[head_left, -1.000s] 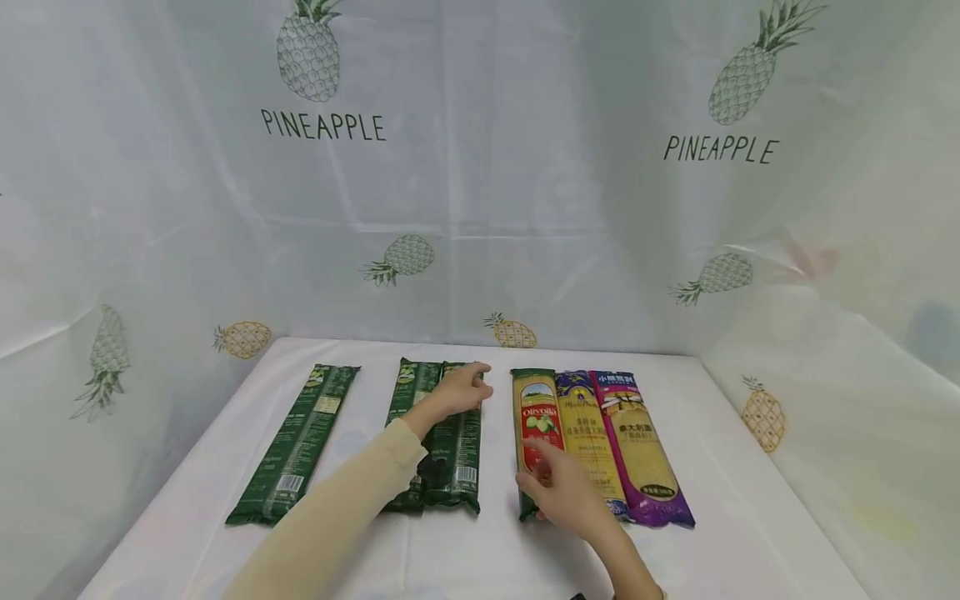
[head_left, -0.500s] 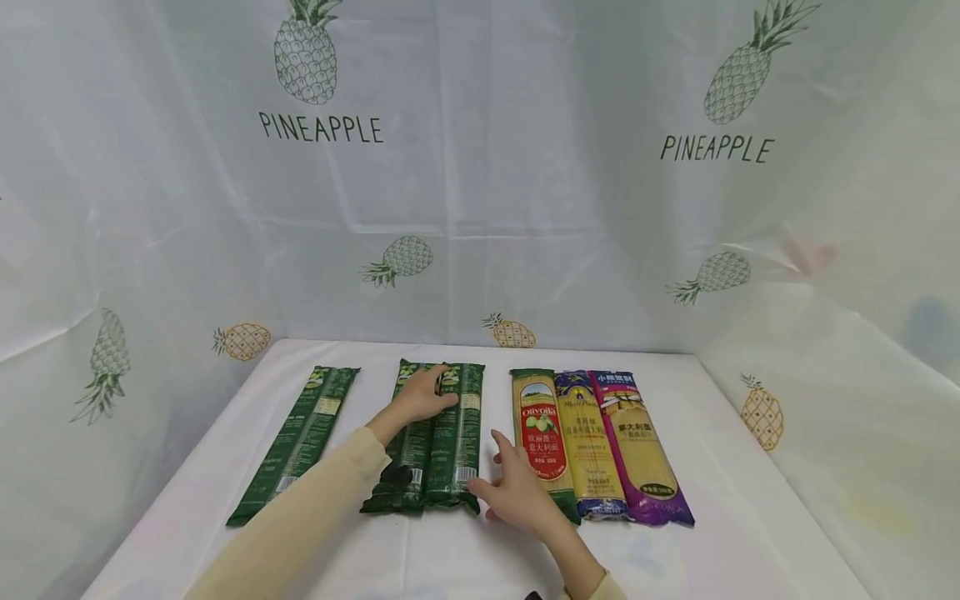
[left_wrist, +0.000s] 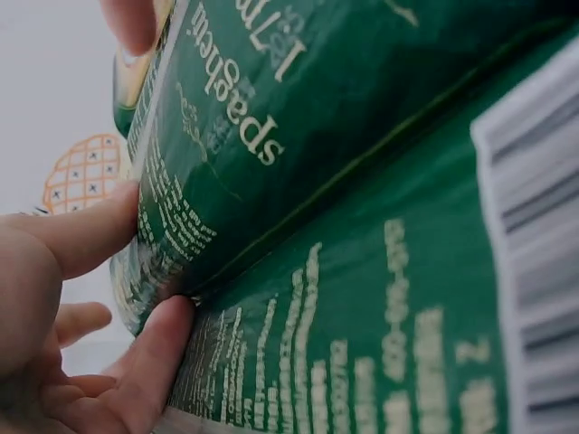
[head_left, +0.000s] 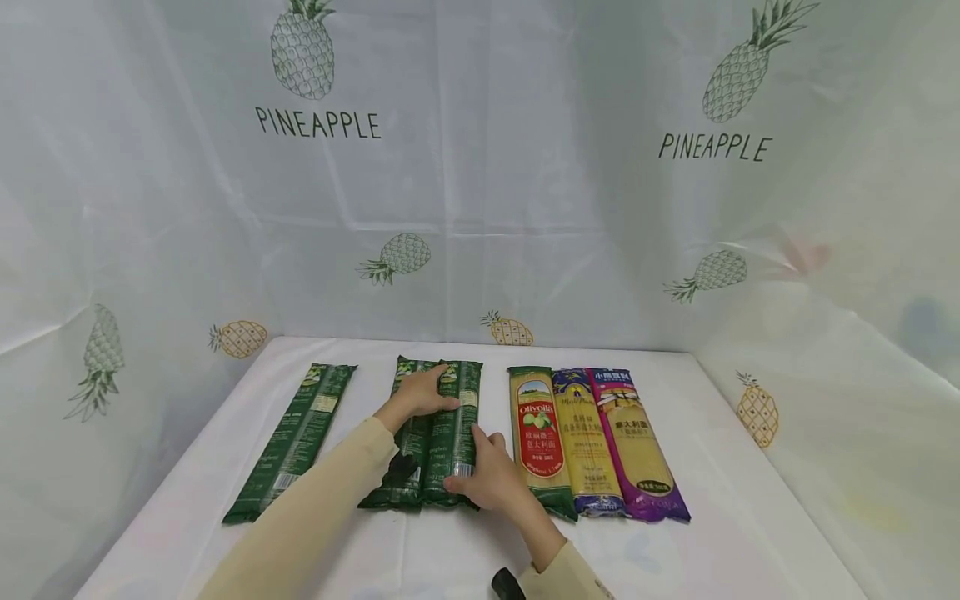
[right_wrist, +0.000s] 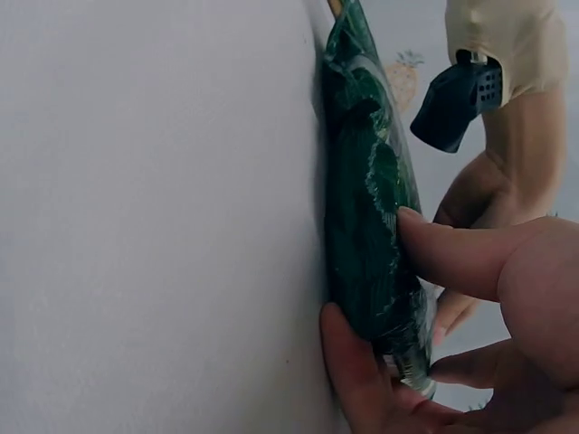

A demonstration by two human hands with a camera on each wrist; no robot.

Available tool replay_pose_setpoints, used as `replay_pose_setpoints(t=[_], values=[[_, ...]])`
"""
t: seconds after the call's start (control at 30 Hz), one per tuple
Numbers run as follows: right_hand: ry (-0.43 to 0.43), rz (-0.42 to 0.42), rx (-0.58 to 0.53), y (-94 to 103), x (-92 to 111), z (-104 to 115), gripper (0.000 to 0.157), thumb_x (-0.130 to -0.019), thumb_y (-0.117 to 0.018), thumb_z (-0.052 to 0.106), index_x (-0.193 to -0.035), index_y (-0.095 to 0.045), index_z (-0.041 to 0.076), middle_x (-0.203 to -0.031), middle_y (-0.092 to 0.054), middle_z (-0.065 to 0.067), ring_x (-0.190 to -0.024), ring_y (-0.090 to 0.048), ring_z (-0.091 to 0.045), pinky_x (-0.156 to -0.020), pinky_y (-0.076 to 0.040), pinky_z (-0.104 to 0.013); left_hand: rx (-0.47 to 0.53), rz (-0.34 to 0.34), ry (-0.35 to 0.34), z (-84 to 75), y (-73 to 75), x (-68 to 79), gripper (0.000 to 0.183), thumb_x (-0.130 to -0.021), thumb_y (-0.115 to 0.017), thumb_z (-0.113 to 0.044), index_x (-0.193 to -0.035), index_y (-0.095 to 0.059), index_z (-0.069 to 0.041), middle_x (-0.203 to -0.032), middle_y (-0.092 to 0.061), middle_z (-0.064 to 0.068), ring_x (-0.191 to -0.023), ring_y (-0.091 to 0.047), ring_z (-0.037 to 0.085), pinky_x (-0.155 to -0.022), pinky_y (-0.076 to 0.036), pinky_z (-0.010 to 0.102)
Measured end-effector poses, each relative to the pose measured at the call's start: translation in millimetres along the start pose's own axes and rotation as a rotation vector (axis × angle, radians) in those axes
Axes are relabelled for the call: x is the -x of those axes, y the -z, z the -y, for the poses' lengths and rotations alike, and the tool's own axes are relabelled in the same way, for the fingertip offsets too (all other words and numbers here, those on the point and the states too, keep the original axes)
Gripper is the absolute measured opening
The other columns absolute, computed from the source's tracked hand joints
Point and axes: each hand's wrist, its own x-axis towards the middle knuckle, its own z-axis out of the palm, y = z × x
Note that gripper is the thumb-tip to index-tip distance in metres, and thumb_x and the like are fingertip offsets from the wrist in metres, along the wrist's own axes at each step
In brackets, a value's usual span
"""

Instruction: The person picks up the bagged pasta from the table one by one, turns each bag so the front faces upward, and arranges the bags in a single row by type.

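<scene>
Two green spaghetti packs lie side by side mid-table, the left one (head_left: 415, 437) partly under my left hand (head_left: 422, 395). My left hand reaches over both near their far ends and holds the right spaghetti pack (head_left: 452, 437) across its width. In the left wrist view, one fingertip (left_wrist: 167, 334) sits at the seam between the packs and another finger (left_wrist: 104, 226) at the outer edge. My right hand (head_left: 491, 477) grips the same pack's right edge near its close end. In the right wrist view, the thumb (right_wrist: 452, 249) lies on top and a finger (right_wrist: 351, 357) tucks beneath the edge.
A third green pack (head_left: 296, 442) lies apart at the left. On the right, a red-labelled Olivoila pack (head_left: 542, 437), a yellow-and-blue pack (head_left: 591, 437) and a purple pack (head_left: 643, 442) lie in a row. A pineapple-print curtain (head_left: 480, 167) hangs behind the white table (head_left: 720, 467).
My right hand has moved left from the Olivoila pack and taken hold of the right green pack. My left hand has drawn back leftward onto the pair.
</scene>
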Motion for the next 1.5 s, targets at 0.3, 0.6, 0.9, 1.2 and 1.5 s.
replay_pose_setpoints(t=[0.3,0.6,0.9,1.2,1.5], values=[[0.022,-0.028,0.051,-1.4,-1.7,-3.9,0.094,-0.088,-0.090,0.029,-0.161,-0.040,-0.004,-0.132,-0.051,-0.026,-0.083,-0.060,-0.024,-0.073,-0.056,-0.048,-0.018,0.047,-0.003,-3.8,0.4,-2.9,0.082,-0.102,-0.071,-0.044,-0.167,-0.035,-0.010,-0.162,-0.045,0.025,-0.149,-0.038,0.053,-0.120,-0.028,0.071],[0.056,-0.052,0.041,-3.5,-2.6,-12.6,0.093,-0.088,-0.090,0.029,-0.160,-0.041,-0.004,-0.135,-0.054,-0.025,-0.100,-0.066,-0.030,-0.088,-0.058,-0.053,0.003,0.056,-0.014,-1.1,-6.2,-2.8,0.084,-0.103,-0.066,-0.051,-0.169,-0.031,-0.011,-0.163,-0.044,0.026,-0.147,-0.040,0.054,-0.117,-0.034,0.070],[0.109,-0.053,-0.008,-0.5,-0.7,-14.0,0.089,-0.090,-0.088,0.023,-0.161,-0.041,-0.004,-0.127,-0.057,-0.016,-0.080,-0.049,-0.017,-0.067,-0.042,-0.033,0.260,-0.025,-0.004,2.9,-15.3,-0.3,0.085,-0.101,-0.076,-0.035,-0.169,-0.030,-0.009,-0.168,-0.036,0.024,-0.153,-0.033,0.050,-0.118,-0.035,0.067],[0.143,-0.078,-0.060,13.7,14.5,-9.6,0.088,-0.091,-0.086,0.018,-0.163,-0.039,-0.001,-0.136,-0.054,-0.020,-0.077,-0.053,-0.015,-0.066,-0.049,-0.029,0.405,-0.090,-0.041,-12.8,-7.9,9.3,0.083,-0.101,-0.076,-0.028,-0.169,-0.031,-0.011,-0.149,-0.056,0.026,-0.132,-0.056,0.046,-0.106,-0.048,0.061],[0.166,-0.096,-0.216,27.4,26.3,-14.5,0.082,-0.098,-0.080,0.025,-0.167,-0.038,0.013,-0.139,-0.053,-0.020,-0.083,-0.062,-0.015,-0.070,-0.056,-0.027,0.620,-0.115,-0.036,-33.0,10.3,20.4,0.081,-0.102,-0.075,-0.022,-0.170,-0.030,-0.026,-0.072,-0.044,0.001,-0.051,-0.033,0.014,-0.053,-0.037,0.032]])
